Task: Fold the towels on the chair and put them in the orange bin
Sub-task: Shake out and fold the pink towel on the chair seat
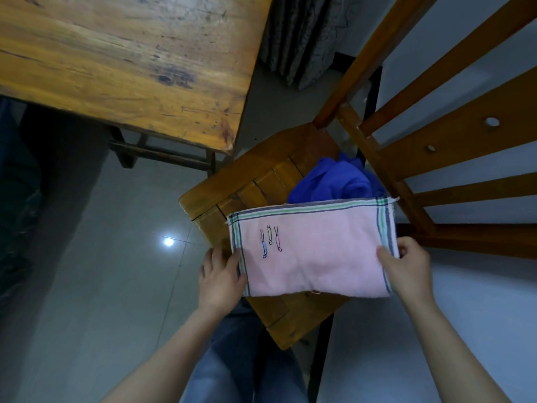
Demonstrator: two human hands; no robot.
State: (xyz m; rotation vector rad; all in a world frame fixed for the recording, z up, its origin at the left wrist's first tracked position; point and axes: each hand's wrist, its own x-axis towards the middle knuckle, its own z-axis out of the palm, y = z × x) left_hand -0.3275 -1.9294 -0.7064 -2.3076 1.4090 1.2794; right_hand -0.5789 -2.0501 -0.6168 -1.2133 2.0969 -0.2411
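pink towel: folded in half, lying on the chair seat, left end near the seat's edge.
left hand: thumb on top, pinching the left edge.
right hand: thumb and fingers pinching the right edge.
blue towel: bunched behind the pink one, touching it, unfolded.
risk: an uneven pull may skew the layers; a loose pinch may let the towel slide off the seat.
bin: not in view.

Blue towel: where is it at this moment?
In the head view the blue towel lies bunched at the back of the chair seat, right of centre, just beyond the pink towel.
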